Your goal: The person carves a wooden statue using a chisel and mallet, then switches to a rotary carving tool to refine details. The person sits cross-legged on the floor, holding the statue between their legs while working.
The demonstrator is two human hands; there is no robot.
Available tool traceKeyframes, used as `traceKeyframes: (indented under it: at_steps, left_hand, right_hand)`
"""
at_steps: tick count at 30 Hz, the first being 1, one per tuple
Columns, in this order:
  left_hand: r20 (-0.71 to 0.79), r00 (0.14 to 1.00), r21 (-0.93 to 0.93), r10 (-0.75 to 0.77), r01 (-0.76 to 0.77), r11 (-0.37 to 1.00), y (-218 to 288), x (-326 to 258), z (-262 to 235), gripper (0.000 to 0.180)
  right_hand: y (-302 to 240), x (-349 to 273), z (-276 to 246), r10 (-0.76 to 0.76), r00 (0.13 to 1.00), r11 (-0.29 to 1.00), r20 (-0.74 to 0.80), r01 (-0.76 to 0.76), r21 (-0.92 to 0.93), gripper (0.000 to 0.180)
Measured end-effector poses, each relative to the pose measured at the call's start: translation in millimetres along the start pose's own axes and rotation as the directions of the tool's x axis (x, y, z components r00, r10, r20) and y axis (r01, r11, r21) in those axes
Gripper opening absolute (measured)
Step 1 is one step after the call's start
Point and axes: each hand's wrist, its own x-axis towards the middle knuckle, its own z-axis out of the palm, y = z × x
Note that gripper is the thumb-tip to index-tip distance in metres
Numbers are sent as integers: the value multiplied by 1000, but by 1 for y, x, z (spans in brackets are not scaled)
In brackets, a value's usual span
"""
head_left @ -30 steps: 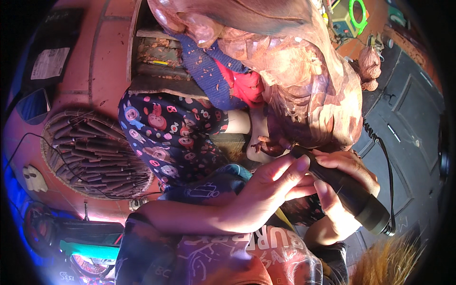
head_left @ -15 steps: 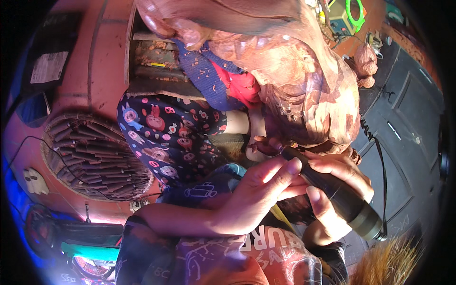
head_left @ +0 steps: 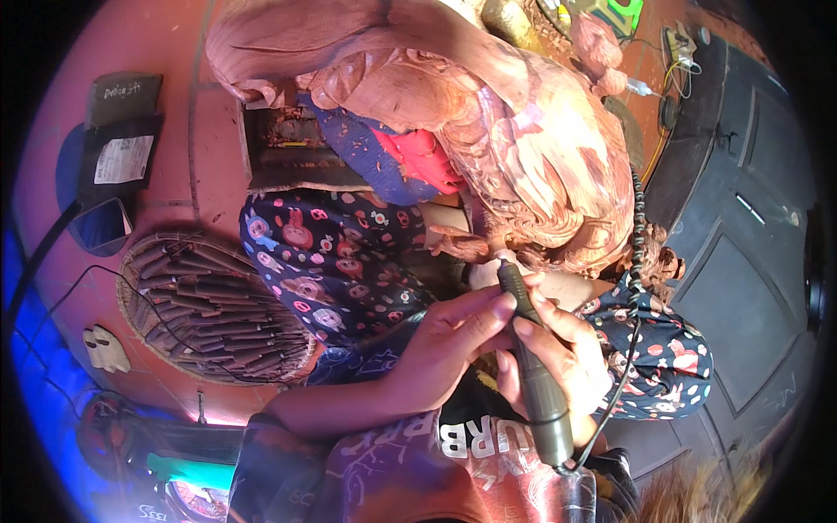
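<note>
We hold the handpiece (head_left: 542, 383) in both hands, its pale tip (head_left: 502, 259) pointing away from us at the near end of the carving (head_left: 532, 148); whether it touches wood, we cannot tell. Our right hand (head_left: 562, 349) is closed around the barrel, and our left hand (head_left: 466, 327) pinches the narrow front, thumb on top. The carving lies just beyond the grip. We judge its hood, face and many folds already shaped; how much cutting or smoothing is left, we cannot tell.

From the handpiece's rear, the cord (head_left: 637, 231) runs up to the right of our grip. Beyond the grip to the left, blue cloth (head_left: 344, 144) and red cloth (head_left: 423, 161) sit against the carving. Farther left, a basket (head_left: 307, 350) holds brown rods (head_left: 218, 301). Well to the right stands a dark panel (head_left: 741, 261).
</note>
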Motion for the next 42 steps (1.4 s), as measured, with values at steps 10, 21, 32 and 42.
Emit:
traceKeyframes:
  at_steps: [10, 21, 32, 42]
  left_hand:
    - [-112, 992, 97, 61, -50, 994, 6, -4, 0, 35]
    - [-71, 997, 131, 31, -22, 991, 12, -5, -3, 35]
    - [-148, 988, 88, 48, -36, 995, 14, -8, -6, 35]
    - [-95, 995, 58, 41, -36, 998, 11, -7, -2, 34]
  right_hand:
    - [-11, -10, 21, -11, 999, 993, -53, 5, -119, 31]
    - [-10, -16, 16, 28, 997, 998, 70, -32, 57, 40]
    - [-15, -8, 22, -51, 997, 999, 66, 52, -14, 40]
    - [-15, -2, 11, -8, 999, 1000, 47, 8, 4, 43]
